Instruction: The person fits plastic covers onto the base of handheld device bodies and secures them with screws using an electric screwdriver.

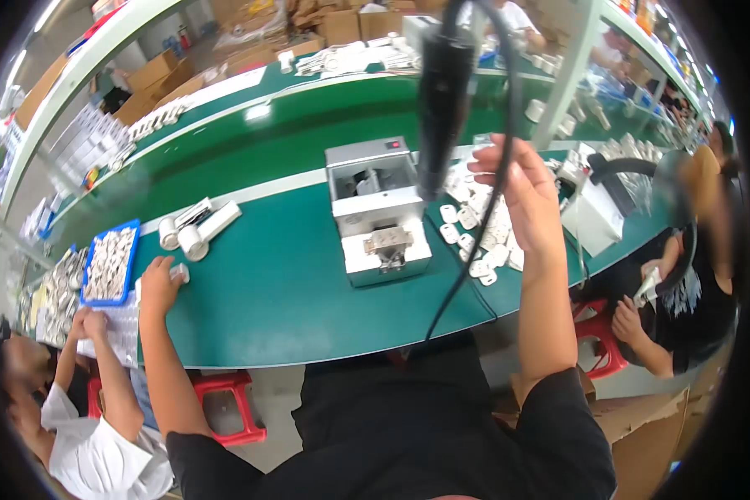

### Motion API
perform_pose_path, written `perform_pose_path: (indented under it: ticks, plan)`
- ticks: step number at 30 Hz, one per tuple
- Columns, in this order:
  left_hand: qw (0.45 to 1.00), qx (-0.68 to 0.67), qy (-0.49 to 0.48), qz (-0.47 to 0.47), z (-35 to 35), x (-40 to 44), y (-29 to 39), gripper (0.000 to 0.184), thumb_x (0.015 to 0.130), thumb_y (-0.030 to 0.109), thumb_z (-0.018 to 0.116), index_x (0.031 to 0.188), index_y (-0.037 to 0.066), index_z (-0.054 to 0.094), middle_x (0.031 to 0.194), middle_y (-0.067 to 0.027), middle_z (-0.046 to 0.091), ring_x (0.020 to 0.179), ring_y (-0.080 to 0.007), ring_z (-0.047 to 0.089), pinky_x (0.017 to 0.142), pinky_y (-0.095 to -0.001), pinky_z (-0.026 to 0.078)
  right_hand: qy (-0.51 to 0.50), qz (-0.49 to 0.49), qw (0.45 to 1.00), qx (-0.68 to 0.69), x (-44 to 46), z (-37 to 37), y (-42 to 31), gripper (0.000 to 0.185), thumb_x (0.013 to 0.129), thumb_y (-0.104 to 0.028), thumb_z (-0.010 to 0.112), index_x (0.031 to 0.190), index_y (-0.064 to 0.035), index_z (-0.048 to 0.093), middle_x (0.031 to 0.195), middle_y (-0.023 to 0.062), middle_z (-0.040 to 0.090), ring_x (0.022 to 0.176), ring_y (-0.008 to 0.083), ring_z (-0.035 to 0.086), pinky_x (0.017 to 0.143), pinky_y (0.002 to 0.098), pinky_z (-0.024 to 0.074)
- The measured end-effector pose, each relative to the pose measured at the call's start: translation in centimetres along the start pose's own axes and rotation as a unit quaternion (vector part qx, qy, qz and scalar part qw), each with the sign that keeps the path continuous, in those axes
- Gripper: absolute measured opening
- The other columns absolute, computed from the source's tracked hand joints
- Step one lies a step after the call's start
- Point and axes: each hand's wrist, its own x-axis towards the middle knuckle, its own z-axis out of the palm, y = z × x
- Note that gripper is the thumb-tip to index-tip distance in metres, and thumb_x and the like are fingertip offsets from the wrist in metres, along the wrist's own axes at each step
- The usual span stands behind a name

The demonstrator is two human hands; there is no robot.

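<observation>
At the left of the green bench, my left hand (159,286) is closed around a small white plastic piece (180,273), part of which shows beyond the fingertips. My right hand (523,187) is raised with bent, parted fingers, over a pile of white plastic parts (475,218). Just left of it hangs a black electric screwdriver (442,108), apart from the fingers as far as I can see. Its dark cable passes in front of the hand. Between my hands stands a grey and white bench machine (378,212) with a metal fixture at its front.
White cylindrical parts (200,229) lie behind my left hand. A blue tray (110,262) of small white pieces is further left, beside a co-worker in white (100,450). At right are a white box-shaped device (596,221) and another co-worker in black (700,308). Red stools (229,408) stand below.
</observation>
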Motion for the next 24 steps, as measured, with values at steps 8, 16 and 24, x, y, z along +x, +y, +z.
perform_pose_path:
  ticks: [8, 16, 24]
  plan:
    - [0.900, -0.423, 0.107, 0.008, 3.9, -0.7, 14.9, 0.006, 0.082, -0.001, 0.058, 0.086, -0.001, 0.063, 0.076, -0.0106, 0.060, 0.070, -0.0182, 0.058, 0.064, -0.0312, 0.047, 0.129, -0.013, 0.897, -0.422, 4.7, -9.4, 7.6, 0.022, 0.087, -0.015, 0.061, 0.103, -0.0001, 0.062, 0.093, 0.0113, 0.068, 0.081, 0.0209, 0.066, 0.073, 0.0317, 0.0508]
    - [0.904, -0.418, 0.058, 0.069, 7.6, 0.8, 17.5, 0.006, 0.081, 0.000, 0.060, 0.085, 0.001, 0.064, 0.067, -0.0080, 0.053, 0.057, -0.0165, 0.050, 0.054, -0.0288, 0.041, -0.119, 0.041, 0.801, -0.585, 3.0, -8.9, 12.0, 0.033, 0.084, -0.013, 0.061, 0.115, -0.0038, 0.061, 0.112, 0.0204, 0.062, 0.104, 0.0373, 0.058, 0.090, 0.0400, 0.0466]
    - [0.899, -0.433, -0.004, 0.068, 7.2, 0.9, 17.7, 0.004, 0.082, -0.001, 0.059, 0.085, -0.001, 0.062, 0.068, -0.0046, 0.053, 0.058, -0.0103, 0.048, 0.054, -0.0246, 0.040, -0.108, 0.065, 0.931, -0.343, 6.2, -6.3, 8.7, 0.037, 0.086, 0.001, 0.048, 0.122, -0.0062, 0.050, 0.103, 0.0145, 0.066, 0.090, 0.0243, 0.065, 0.076, 0.0339, 0.0493]
